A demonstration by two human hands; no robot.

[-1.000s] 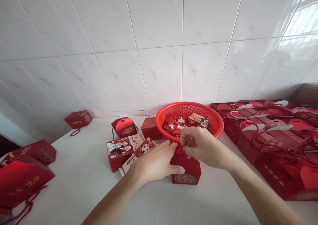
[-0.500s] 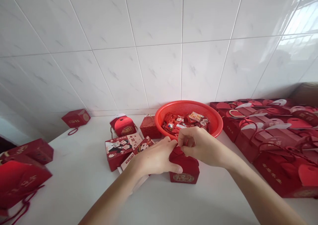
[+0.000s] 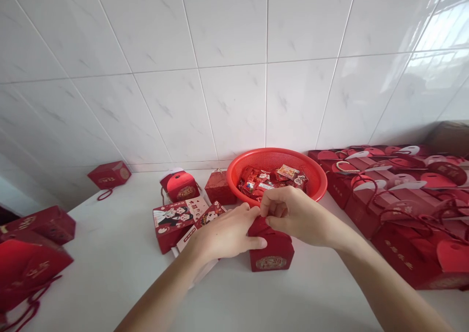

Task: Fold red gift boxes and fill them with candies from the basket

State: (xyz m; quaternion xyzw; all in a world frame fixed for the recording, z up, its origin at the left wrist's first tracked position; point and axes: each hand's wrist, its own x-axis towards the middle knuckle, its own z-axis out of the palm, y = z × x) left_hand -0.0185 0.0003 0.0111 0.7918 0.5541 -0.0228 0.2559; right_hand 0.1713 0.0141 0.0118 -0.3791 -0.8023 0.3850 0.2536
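Note:
A small red gift box (image 3: 271,254) with a gold emblem stands upright on the white table, just in front of the red basket. My left hand (image 3: 229,232) grips it at the left, thumb along its front and fingertips at the top. Over the box's top, my right hand (image 3: 295,212) is closed in a pinch beside the left fingertips. What the right fingers hold is hidden. The red plastic basket (image 3: 318,191) behind the hands contains wrapped sweets (image 3: 264,180).
Rows of red gift boxes (image 3: 406,254) with cord handles fill the right side. Printed boxes (image 3: 172,224) lie left of my hands, near an upright red box (image 3: 181,185). More red boxes (image 3: 32,259) are at the left edge. A tiled wall (image 3: 234,107) rises behind.
Both hands stay at the top of the gift box, with only slight finger movement. The whole view has shifted very slightly.

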